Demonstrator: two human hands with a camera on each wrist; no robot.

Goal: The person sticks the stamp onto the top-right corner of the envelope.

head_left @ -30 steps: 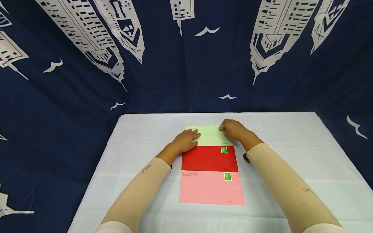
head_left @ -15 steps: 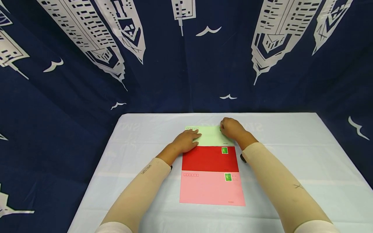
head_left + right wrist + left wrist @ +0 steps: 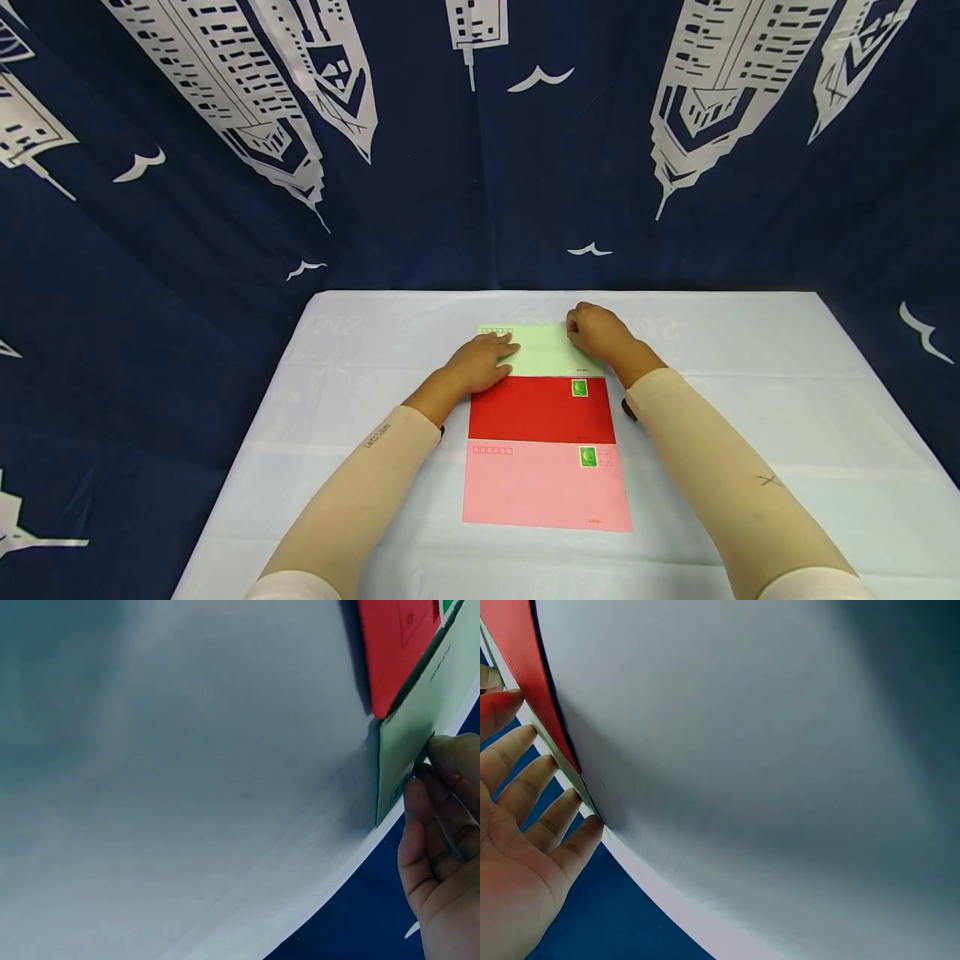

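Note:
Three envelopes lie in a column in the head view: a light green envelope (image 3: 542, 350) farthest off, a red envelope (image 3: 538, 410) in the middle, a pink envelope (image 3: 543, 492) nearest. My left hand (image 3: 478, 364) rests with spread fingers on the green one's left part. At its upper right corner is my right hand (image 3: 597, 330), fingers curled; the right wrist view has its thumb and forefinger pinching a small dark green stamp (image 3: 421, 756) against the paper, mostly hidden. Green stamps sit at the upper right of the red envelope (image 3: 580, 388) and the pink envelope (image 3: 588, 457).
A white cloth covers the table (image 3: 360, 483), whose far edge runs just beyond the green envelope. Behind hangs a dark blue curtain (image 3: 420, 192) printed with white buildings and birds.
My right hand has shifted slightly over the green envelope's corner, and the stamp there, visible a second ago, is now covered in the head view. The left hand stays in place.

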